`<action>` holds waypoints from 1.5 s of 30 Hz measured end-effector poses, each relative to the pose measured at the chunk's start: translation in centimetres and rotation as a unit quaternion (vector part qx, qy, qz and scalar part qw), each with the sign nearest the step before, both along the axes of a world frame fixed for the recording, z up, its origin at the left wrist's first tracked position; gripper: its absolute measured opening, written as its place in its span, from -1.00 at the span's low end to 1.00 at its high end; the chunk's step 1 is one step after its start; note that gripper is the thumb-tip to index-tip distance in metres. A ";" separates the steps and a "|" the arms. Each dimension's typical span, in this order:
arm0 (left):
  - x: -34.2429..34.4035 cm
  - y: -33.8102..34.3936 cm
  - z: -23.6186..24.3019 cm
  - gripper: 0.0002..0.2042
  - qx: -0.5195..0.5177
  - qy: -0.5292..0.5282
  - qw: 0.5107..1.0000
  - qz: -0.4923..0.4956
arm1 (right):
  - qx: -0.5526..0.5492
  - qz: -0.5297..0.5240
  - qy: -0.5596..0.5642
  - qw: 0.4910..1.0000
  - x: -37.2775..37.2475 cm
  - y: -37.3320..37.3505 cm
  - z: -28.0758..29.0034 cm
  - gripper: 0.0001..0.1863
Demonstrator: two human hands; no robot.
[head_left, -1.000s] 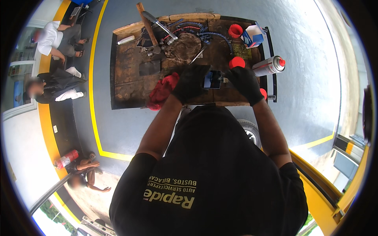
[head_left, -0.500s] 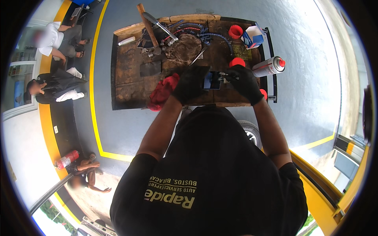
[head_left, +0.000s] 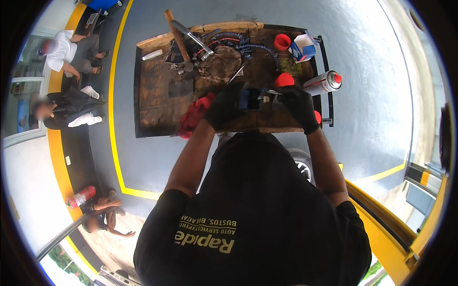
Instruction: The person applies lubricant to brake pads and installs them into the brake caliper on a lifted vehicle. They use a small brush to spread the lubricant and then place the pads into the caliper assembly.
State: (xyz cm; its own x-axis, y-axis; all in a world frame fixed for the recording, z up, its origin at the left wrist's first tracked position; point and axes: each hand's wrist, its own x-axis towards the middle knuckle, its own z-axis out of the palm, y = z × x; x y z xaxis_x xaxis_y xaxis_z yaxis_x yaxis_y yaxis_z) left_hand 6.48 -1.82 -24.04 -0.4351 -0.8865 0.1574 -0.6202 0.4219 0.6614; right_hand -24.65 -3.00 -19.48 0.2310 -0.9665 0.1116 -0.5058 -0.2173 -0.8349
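Note:
My left hand (head_left: 225,107), in a black glove, is closed around the left side of a dark, flat rectangular piece (head_left: 249,99) with a bluish sheen. A thin silver tool (head_left: 271,91) sticks out leftward from my gloved right hand (head_left: 299,106), its fingers pinched on it. The tool's tip reaches the right edge of the dark piece, above a small pale bit (head_left: 264,99); whether they touch I cannot tell. Against my left wrist lies a crumpled red cloth (head_left: 194,114). A red cap (head_left: 285,80) stands just beyond my right fingers.
The worn wooden workbench (head_left: 155,107) carries a hammer (head_left: 177,35), a ratchet (head_left: 193,37), a stained round cloth (head_left: 220,63) and blue braided cord (head_left: 261,43). Farther right are a red cup (head_left: 282,42), an open box (head_left: 303,48) and a spray can (head_left: 323,83). People sit at the left wall.
My right hand has shifted slightly right, and more of the silver tool shows. The dark piece in my left hand has turned and moved a little left.

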 end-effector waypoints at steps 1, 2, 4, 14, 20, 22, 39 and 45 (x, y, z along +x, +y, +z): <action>0.2 -0.1 -0.9 -0.07 -0.010 -0.009 1.000 -0.002 | 0.025 -0.015 -0.029 0.999 0.0 0.2 0.2 -0.70; 0.5 -0.3 -2.0 -0.07 -0.022 -0.019 1.000 -0.004 | 0.047 -0.028 -0.059 0.997 0.0 0.4 0.6 -0.70; 0.9 -0.5 -4.5 -0.08 -0.022 -0.021 1.000 -0.001 | 0.072 -0.026 -0.109 0.991 -0.4 0.5 1.1 -0.70; 3.9 1.6 4.4 0.04 -0.143 -0.047 0.983 0.104 | 0.166 0.020 -0.449 0.878 -0.1 -2.0 4.3 -0.71; 3.2 3.3 28.3 -0.19 -0.428 0.054 0.860 0.273 | 0.099 0.147 -0.523 0.834 1.1 -9.0 14.8 -0.68; 2.2 3.5 35.6 -0.33 -0.568 -0.020 0.758 0.321 | 0.060 0.191 -0.547 0.813 2.1 -11.4 20.2 -0.68; -1.3 -1.8 58.4 -0.63 -0.758 -0.197 0.546 0.298 | -0.088 0.481 -0.490 0.722 9.6 -24.4 37.3 -0.56; 0.4 -1.3 59.1 -0.56 -0.743 -0.236 0.561 0.280 | -0.081 0.503 -0.492 0.706 10.3 -24.1 38.6 -0.64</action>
State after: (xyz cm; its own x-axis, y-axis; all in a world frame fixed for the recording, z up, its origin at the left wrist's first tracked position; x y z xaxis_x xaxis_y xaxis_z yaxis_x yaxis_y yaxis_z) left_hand 6.84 -3.13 35.02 -0.4578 0.0521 0.8876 -0.8887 -0.0577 -0.4549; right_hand -14.33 -27.12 19.08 0.5245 -0.3254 0.7868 0.7797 -0.1875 -0.5974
